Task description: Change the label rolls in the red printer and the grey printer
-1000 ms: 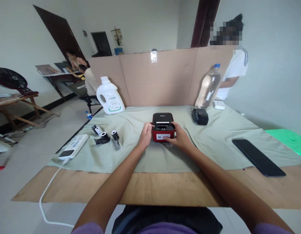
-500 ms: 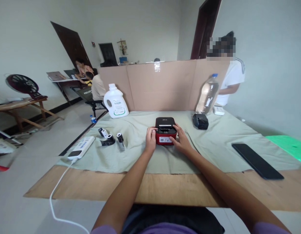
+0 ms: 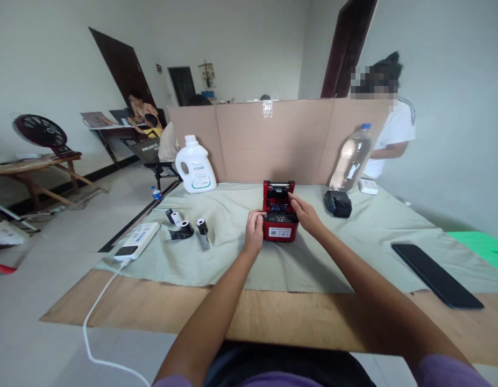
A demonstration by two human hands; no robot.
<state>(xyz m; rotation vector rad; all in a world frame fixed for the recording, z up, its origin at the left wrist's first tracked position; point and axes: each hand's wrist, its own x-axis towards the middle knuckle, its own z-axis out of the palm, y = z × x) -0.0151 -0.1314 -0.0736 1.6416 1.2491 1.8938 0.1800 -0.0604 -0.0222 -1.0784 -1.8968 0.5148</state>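
Power strip (image 3: 142, 236) first, then paper rolls (image 3: 186, 228), on the cloth-covered surface (image 3: 285, 317). Mid-surface, the printer (image 3: 282, 233) has its lid (image 3: 276, 195) raised. The left hand (image 3: 255, 231) has bent fingers at the printer's left side; the right hand (image 3: 307, 216) touches the lid's right edge, its fingers fairly close together. Whether either grips firmly, I can't tell. Best to steady the body on the left and guide the lid gently on the right, without straining its hinge.
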